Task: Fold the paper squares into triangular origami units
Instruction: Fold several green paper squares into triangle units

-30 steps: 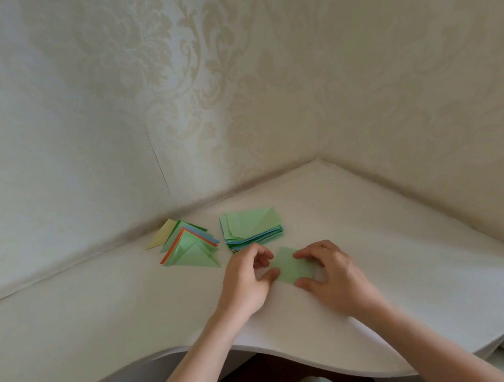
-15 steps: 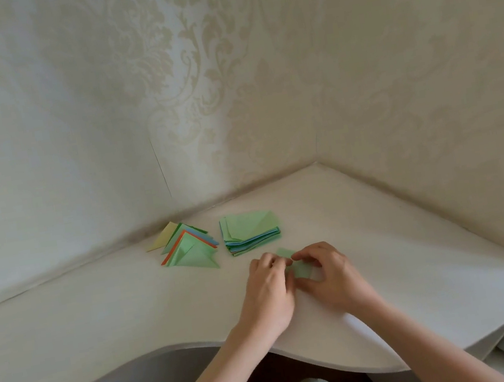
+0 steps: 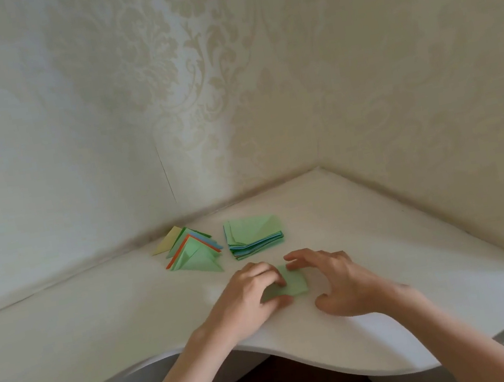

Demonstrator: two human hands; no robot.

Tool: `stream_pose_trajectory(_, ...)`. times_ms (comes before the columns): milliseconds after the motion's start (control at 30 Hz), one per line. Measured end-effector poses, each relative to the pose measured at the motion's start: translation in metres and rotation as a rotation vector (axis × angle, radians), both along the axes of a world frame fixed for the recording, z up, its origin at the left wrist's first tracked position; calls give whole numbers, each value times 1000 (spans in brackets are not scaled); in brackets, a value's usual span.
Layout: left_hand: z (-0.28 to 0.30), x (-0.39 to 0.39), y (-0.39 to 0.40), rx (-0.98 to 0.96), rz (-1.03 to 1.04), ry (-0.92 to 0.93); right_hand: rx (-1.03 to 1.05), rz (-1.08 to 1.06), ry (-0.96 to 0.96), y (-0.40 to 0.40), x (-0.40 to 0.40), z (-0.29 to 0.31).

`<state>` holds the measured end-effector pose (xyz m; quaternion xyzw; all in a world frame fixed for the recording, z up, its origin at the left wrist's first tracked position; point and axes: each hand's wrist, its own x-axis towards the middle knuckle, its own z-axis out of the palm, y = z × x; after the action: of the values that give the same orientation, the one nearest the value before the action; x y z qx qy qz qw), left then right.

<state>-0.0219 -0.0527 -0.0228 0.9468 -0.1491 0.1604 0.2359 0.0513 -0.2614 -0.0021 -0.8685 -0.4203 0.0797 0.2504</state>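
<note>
while the left hand (image 3: pixel 247 297) presses its curled fingertips and thumb onto the left part of a light green paper square (image 3: pixel 292 283), the right hand (image 3: pixel 340 279) arches over the sheet's right side with fingers loosely spread; one fingertip seems to touch the paper's far corner, though contact is hard to tell. the sheet lies flat near the curved front edge of the white tabletop (image 3: pixel 418 247). farther back, toward the wall edge, sits a stack of paper squares (image 3: pixel 254 235), and just left of it a fanned pile of folded triangular units (image 3: pixel 192 251) in green, orange, blue and yellow.
</note>
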Motion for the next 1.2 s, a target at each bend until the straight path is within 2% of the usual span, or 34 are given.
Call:
stream_pose_trajectory(100, 2, -7, 13, -12, -11, -38, 5, -3, -113, 8, 0, -6)
stream_pose_trajectory(233, -3, -12, 26, -54, 72, -69, 135, -68, -201, 18, 1, -18)
stream_pose_trajectory(400, -10, -14, 16, -197, 259, -65, 328, -230, -140, 32, -1, -26)
stream_pose_trajectory(500, -14, -10, 5, -240, 353, -58, 346, -332, -147, 43, -2, -28)
stream_pose_trajectory(667, -11, -2, -8, -205, 453, -60, 303, -411, -126, 54, -1, -28)
stream_pose_trajectory(1067, -11, -6, 5, -368, 444, 43, 336, -396, 137, 49, 13, -20)
stream_pose_trajectory(1200, -10, -10, 12, -371, 452, 60, 357, -388, 136, 48, 12, -23)
